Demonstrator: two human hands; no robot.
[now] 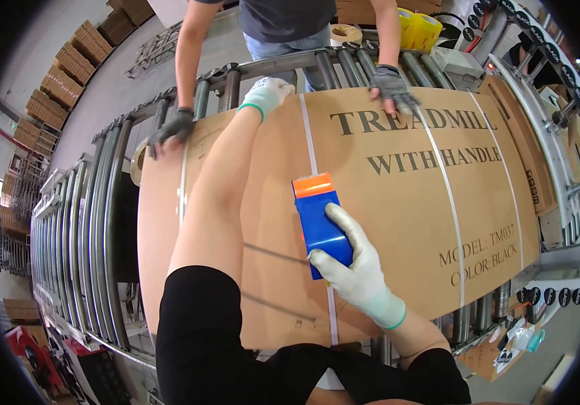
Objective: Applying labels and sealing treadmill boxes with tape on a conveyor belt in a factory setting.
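A large flat cardboard box (384, 202) lies on a roller conveyor (101, 223), seen from above by the person working on it. White straps (450, 202) cross the box from near edge to far edge, and dark printed lettering runs across its top.

The right hand (357, 266), in a white glove with a green cuff, grips a blue tape dispenser (320, 226) with an orange front end. The dispenser sits on the top of the box, on a pale strip of tape (310, 142) that runs down the middle (the orange end points away from the person). The fingers (344, 226) wrap over the dispenser's right side and rear, clenched around it, with the blue body lying under and to the left of them.

The left hand (266, 94), also in a white glove, reaches far forward and rests at the far edge of the box, just left of the tape strip. Its fingers curl down over the edge; how firmly they press cannot be told.

Across the conveyor stands a second person, whose two hands in dark grey gloves (394, 88) rest on the far edge of the box, one near each far corner. Yellow tape rolls (419, 28) sit behind that person. Stacks of cartons (67, 74) line the floor at upper left.
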